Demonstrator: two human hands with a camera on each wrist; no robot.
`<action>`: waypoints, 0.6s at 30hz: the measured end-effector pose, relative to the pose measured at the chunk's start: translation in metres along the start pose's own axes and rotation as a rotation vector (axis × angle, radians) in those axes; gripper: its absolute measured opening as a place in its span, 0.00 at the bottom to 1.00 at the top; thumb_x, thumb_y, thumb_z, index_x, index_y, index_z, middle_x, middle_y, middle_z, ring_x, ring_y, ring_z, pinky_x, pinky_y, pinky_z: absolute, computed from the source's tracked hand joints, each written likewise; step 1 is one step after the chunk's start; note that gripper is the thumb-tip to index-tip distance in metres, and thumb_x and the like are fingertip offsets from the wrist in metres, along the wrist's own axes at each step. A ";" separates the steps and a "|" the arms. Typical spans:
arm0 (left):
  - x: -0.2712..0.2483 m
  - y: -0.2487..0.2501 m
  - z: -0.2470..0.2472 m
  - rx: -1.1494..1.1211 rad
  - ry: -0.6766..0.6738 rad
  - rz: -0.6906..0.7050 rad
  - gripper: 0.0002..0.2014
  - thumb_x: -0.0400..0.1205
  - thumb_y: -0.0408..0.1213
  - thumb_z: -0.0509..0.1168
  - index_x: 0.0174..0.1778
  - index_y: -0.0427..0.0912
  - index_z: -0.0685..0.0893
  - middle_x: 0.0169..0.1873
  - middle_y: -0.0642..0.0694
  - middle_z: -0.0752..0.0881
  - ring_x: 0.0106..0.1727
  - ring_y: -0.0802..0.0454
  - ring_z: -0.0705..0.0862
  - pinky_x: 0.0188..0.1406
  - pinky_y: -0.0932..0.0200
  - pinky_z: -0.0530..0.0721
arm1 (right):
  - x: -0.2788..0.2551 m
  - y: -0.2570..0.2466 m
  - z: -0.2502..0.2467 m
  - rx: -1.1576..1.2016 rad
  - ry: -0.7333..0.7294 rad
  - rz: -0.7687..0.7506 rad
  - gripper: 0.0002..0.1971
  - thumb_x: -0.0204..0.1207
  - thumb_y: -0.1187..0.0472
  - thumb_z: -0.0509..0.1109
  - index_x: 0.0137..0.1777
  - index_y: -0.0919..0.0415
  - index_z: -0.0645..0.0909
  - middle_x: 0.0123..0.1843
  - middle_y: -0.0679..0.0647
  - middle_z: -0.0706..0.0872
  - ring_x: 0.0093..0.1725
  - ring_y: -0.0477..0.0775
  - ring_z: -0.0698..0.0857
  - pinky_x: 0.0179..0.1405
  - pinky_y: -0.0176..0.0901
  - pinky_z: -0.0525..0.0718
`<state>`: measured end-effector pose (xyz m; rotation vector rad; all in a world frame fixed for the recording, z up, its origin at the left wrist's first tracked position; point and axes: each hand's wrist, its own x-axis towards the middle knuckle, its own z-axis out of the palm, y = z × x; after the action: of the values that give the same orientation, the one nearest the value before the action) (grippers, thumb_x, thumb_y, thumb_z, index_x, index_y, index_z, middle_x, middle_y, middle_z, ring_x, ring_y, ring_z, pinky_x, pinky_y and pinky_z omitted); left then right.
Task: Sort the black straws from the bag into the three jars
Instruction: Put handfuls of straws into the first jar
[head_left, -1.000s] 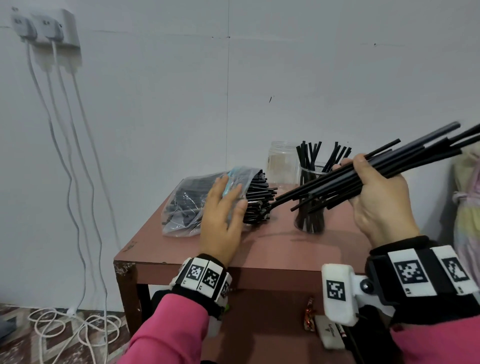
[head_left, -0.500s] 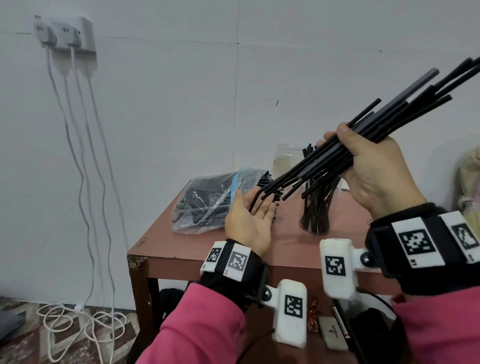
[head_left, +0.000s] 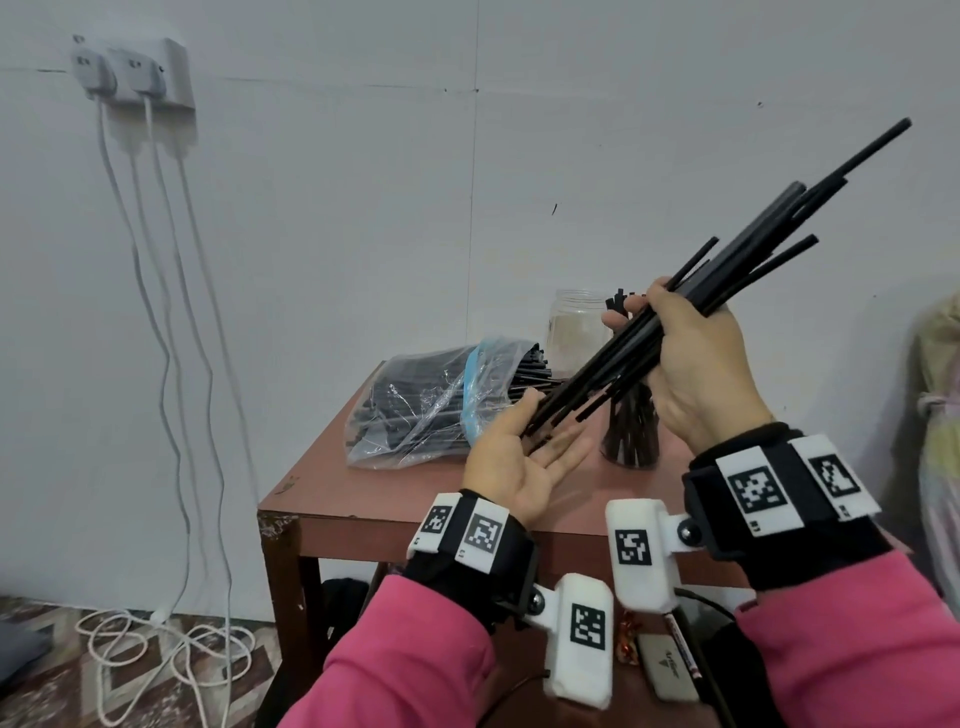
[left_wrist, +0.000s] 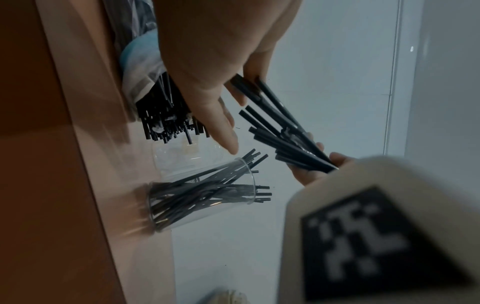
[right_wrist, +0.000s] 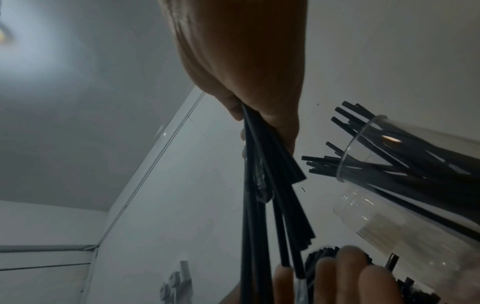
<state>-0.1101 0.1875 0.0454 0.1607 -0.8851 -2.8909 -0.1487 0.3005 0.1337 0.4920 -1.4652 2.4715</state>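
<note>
On the left of the small brown table (head_left: 332, 512), the clear plastic bag (head_left: 426, 400) is lying on its side with black straws spilling from its open mouth toward the jars. Just right of it, the left hand (head_left: 519, 457) is lying palm up with fingers spread flat, and the lower ends of a bundle of straws (head_left: 691, 332) are resting against it; it is gripping nothing. The right hand (head_left: 696, 364) is curling tightly round that bundle, tilted up to the right. Behind stand an empty glass jar (head_left: 574, 327) and a straw-filled jar (left_wrist: 205, 193); a third jar is not visible. This looks like the step of squaring the bundle's ends. Next, a steady carry and a vertical drop into the empty jar seem needed.
</note>
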 end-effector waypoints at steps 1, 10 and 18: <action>0.000 -0.001 0.000 0.030 -0.015 -0.003 0.06 0.84 0.35 0.64 0.50 0.35 0.83 0.36 0.37 0.90 0.47 0.38 0.87 0.46 0.42 0.88 | 0.000 0.001 0.000 0.005 0.000 -0.001 0.04 0.84 0.67 0.61 0.55 0.58 0.71 0.39 0.53 0.84 0.39 0.55 0.89 0.41 0.47 0.84; 0.000 -0.004 0.009 0.023 0.020 0.076 0.09 0.88 0.27 0.54 0.59 0.28 0.76 0.44 0.29 0.85 0.35 0.39 0.90 0.33 0.43 0.91 | -0.006 0.022 -0.002 -0.085 -0.031 0.025 0.09 0.80 0.70 0.65 0.59 0.67 0.78 0.34 0.53 0.83 0.36 0.49 0.84 0.30 0.39 0.84; 0.002 -0.004 0.011 0.014 0.065 0.112 0.20 0.88 0.50 0.55 0.48 0.33 0.78 0.40 0.33 0.87 0.43 0.38 0.88 0.42 0.42 0.89 | -0.013 0.035 0.004 -0.034 -0.156 0.104 0.07 0.79 0.71 0.65 0.51 0.59 0.76 0.32 0.53 0.84 0.39 0.51 0.87 0.50 0.53 0.87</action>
<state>-0.1139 0.1963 0.0520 0.1990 -0.8743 -2.7607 -0.1488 0.2800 0.1024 0.6305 -1.6277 2.5324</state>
